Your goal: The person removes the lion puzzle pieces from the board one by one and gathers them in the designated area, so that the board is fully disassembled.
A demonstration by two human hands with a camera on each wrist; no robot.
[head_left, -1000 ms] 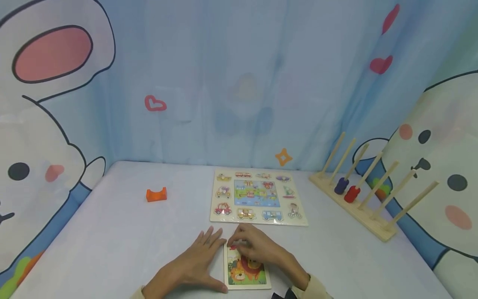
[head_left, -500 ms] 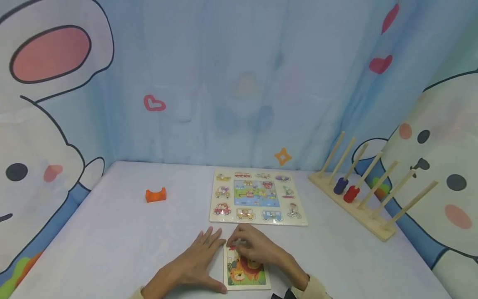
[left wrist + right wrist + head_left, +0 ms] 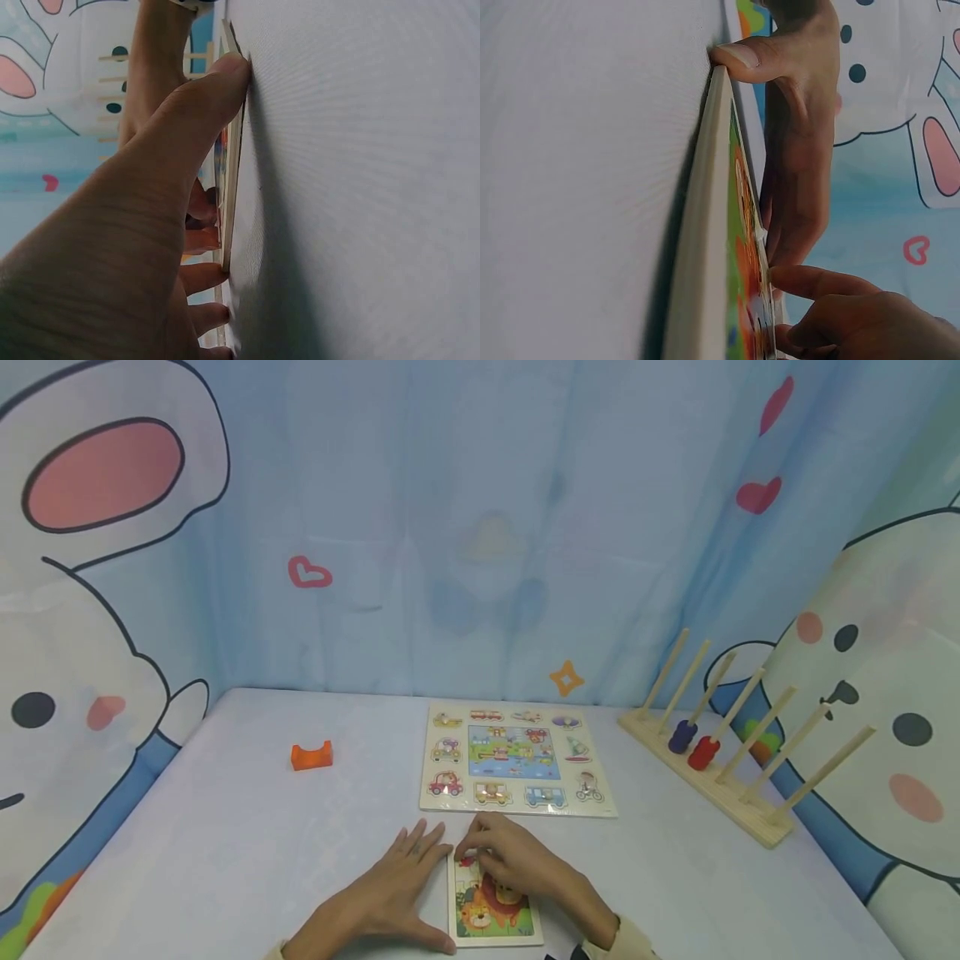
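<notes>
A small jigsaw puzzle [image 3: 497,941] with a pale frame and a lion picture lies flat near the table's front. My left hand [image 3: 393,893] is spread along its left side, fingers straight. In the left wrist view, the left thumb [image 3: 225,71] touches the near corner of the puzzle's frame. My right hand [image 3: 517,856] is over the puzzle's upper part, thumb and index finger curled down onto it. They appear to pinch a puzzle piece with a red patch [image 3: 467,862], mostly hidden by the fingers. In the right wrist view, these fingertips [image 3: 780,275] touch the picture surface.
Behind the hands lies a larger vehicle puzzle board [image 3: 442,810]. An orange block [image 3: 311,757] with a curved notch sits on the left. A wooden peg stand [image 3: 738,810] on the right carries purple beads [image 3: 682,737] and red beads [image 3: 703,753]. A blue curtain [image 3: 360,635] closes the back.
The head view has shifted slightly, lowering everything in it. My right thumb and index finger have moved a little, showing more of the red patch. The left hand keeps its place at the puzzle's edge.
</notes>
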